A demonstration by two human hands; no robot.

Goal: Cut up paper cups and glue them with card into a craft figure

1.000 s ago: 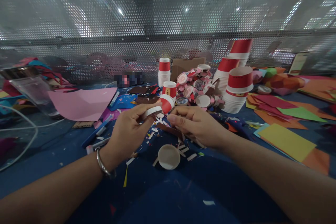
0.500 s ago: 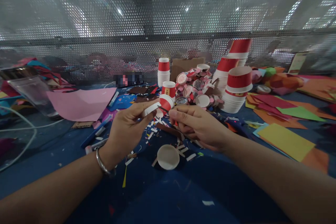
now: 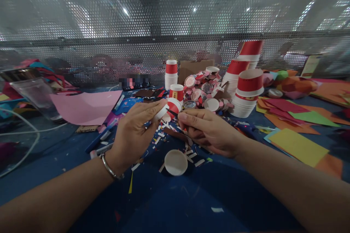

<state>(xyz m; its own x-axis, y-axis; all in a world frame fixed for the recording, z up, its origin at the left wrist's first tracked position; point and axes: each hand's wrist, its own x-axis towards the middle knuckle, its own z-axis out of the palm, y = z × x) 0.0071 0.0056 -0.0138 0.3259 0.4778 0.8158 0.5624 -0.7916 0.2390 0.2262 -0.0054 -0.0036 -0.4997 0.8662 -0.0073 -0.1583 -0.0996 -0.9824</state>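
My left hand (image 3: 133, 134), with a metal bracelet on the wrist, is closed on a small red and white paper cup (image 3: 172, 106) held on its side just above the table. My right hand (image 3: 210, 131) is closed beside it, fingers curled round what looks like small scissors; only a thin dark blade tip (image 3: 171, 112) shows, touching the cup's rim. Below the hands a cut-off white cup bottom (image 3: 175, 162) lies on the blue table (image 3: 191, 204) among paper snippets.
Stacks of red and white cups (image 3: 247, 94) and a heap of cut cup pieces (image 3: 203, 93) stand behind the hands. Coloured paper sheets (image 3: 298, 145) lie to the right, a pink sheet (image 3: 87, 107) and a clear container (image 3: 35, 94) to the left. A perforated screen (image 3: 164, 25) closes the back.
My left hand has turned and raised the cup slightly. My right hand has shifted a little to the right and brought the blade tip up to the cup's rim.
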